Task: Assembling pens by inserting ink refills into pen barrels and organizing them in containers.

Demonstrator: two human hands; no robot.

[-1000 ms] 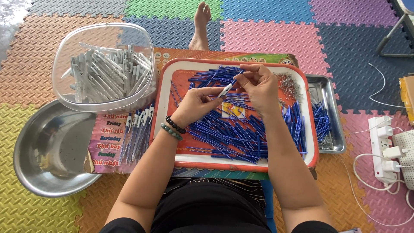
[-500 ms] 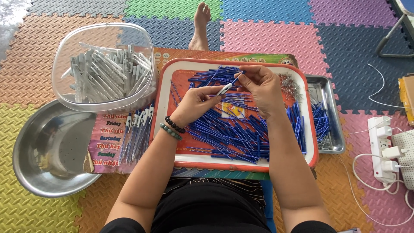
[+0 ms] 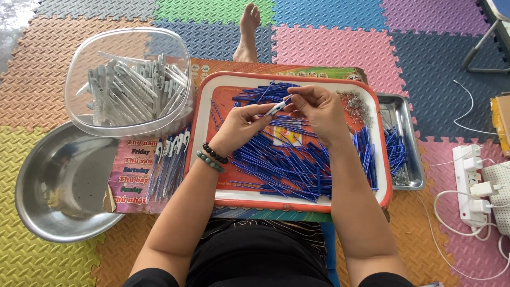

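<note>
Over an orange-rimmed tray (image 3: 210,98) heaped with blue pen refills (image 3: 297,165), my left hand (image 3: 241,125) grips a white pen barrel (image 3: 277,108) by its lower end. My right hand (image 3: 316,109) pinches the barrel's upper tip with thumb and fingers. Both hands meet above the tray's upper middle. Beaded bracelets circle my left wrist. A small heap of metal springs (image 3: 361,103) lies at the tray's upper right.
A clear plastic tub (image 3: 130,82) of white pen barrels stands upper left. A steel bowl (image 3: 58,183) sits lower left. Assembled pens (image 3: 170,159) lie beside the tray. A steel tray (image 3: 406,141) is on the right, with a power strip (image 3: 470,183) beyond it. My bare foot (image 3: 248,32) rests ahead.
Hardly anything differs; my hands stay together on the white pen barrel, with only slight finger movement at its tip.
</note>
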